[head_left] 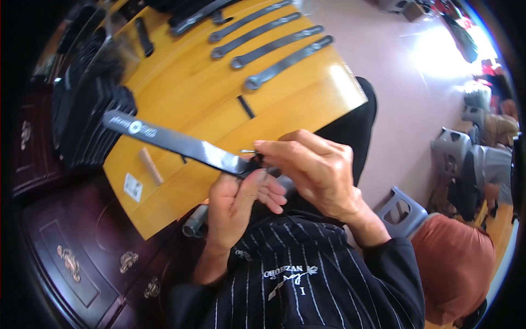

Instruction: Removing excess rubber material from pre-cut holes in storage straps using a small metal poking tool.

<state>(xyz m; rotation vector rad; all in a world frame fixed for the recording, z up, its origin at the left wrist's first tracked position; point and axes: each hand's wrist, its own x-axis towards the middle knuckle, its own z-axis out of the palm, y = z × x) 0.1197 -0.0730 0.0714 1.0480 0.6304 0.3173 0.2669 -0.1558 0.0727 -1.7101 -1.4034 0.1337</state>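
A long, flat black strap with a white printed mark slants above the table. My left hand grips its near end, thumb on top and the other fingers curled below. My right hand is closed in a pinch over that same end. At its fingertips shows a small, thin, shiny metal piece, its kind too small to tell. A dark bit of the strap's end lies between both hands, partly hidden by the fingers. Several similar black straps with rounded ends lie side by side on the yellow wooden table.
Black strips are stacked at the table's left. A short black strip, a wooden stick and a white label lie on the tabletop. Dark drawers stand left; a grey stool and a red-brown rounded cover are right.
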